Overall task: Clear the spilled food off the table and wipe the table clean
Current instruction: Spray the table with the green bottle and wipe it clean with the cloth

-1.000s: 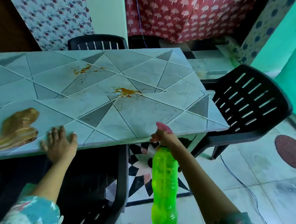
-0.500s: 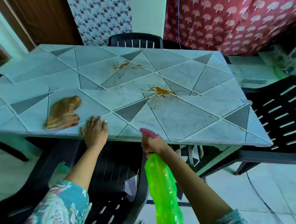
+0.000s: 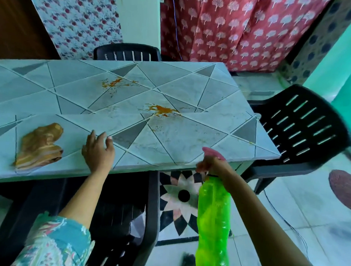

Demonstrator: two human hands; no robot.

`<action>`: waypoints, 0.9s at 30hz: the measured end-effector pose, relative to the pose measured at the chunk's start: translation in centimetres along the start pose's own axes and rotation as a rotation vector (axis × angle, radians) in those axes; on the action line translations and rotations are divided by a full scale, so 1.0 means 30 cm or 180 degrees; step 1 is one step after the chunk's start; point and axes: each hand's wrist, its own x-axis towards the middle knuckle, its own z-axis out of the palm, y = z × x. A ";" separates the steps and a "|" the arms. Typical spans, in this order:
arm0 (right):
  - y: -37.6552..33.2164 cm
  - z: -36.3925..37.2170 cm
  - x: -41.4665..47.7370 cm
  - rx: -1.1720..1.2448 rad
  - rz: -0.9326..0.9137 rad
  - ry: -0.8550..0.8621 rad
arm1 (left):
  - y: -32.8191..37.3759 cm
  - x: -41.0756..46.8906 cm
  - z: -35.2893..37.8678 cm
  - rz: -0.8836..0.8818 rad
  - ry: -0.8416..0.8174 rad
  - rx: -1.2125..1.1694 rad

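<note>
Status: cleaning has not visibly begun. Two orange food spills remain on the table [image 3: 190, 137]: the near spill [image 3: 161, 109] at the centre of the tabletop and the far spill [image 3: 114, 83] toward the back edge, each with fine splatter around it. No wiped or wet area can be made out on the surface.

The right hand [image 3: 213, 165] is closed around the neck of the green spray bottle [image 3: 213, 226], held just off the front edge of the table with the pink nozzle facing the tabletop. The left hand [image 3: 98, 151] lies flat on the front edge, fingers spread, holding nothing. The brown cloth [image 3: 39, 146] rests crumpled on the table just beside the left hand, not touching it.

Remaining steps, as judged: spray both spills, pick up the cloth, wipe the surface.
</note>
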 end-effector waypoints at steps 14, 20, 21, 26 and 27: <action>-0.594 0.701 0.051 -0.0246 -0.1122 -0.1543 | -0.102 0.179 -0.512 -0.0659 0.0349 -0.0951; -0.801 1.101 0.085 -0.0270 -0.1529 -0.1917 | -0.219 0.294 -0.705 -0.0904 0.0993 -0.0948; -0.829 1.165 0.097 -0.0278 -0.1665 -0.1920 | -0.238 0.314 -0.720 -0.0935 0.1048 -0.0914; -0.914 1.492 0.209 -0.0416 -0.2287 -0.2089 | -0.344 0.438 -0.736 -0.1151 0.1195 -0.0738; -0.921 1.539 0.233 -0.0411 -0.2325 -0.2110 | -0.359 0.452 -0.726 -0.1173 0.1199 -0.0743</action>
